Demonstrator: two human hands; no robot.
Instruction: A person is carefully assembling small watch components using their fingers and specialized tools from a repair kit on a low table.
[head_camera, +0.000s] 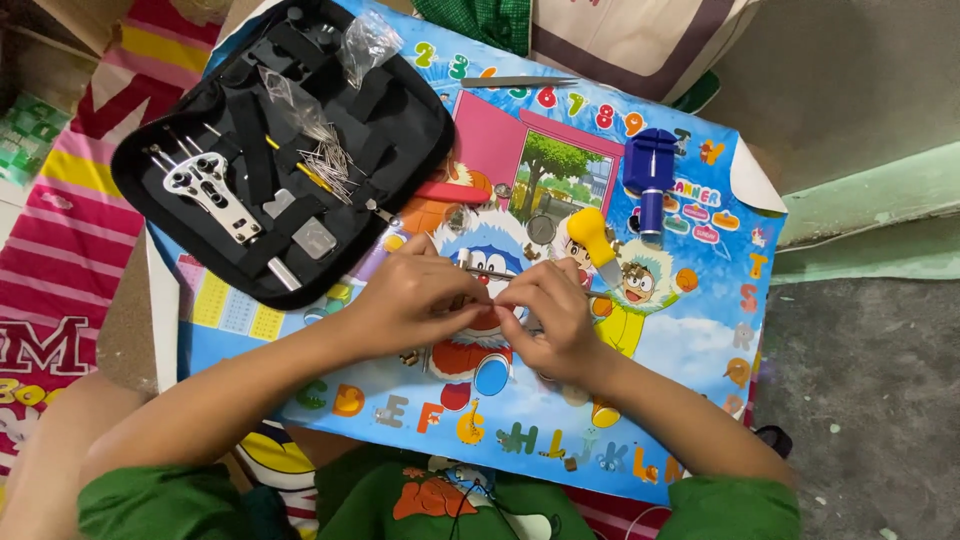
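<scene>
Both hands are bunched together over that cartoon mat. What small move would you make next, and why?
Probably keep the left hand steady and let the right hand reach for the yellow-handled tool just beyond its knuckles. Both hands pinch one small part between their fingertips, too hidden to identify, and that tool lies nearest; the open black tool case sits farther off.

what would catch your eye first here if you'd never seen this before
Both hands, left hand and right hand, meet over a bright cartoon poster, pinching something small between them. An open black tool case lies upper left; a blue tool and a yellow-handled tool lie upper right.
</scene>
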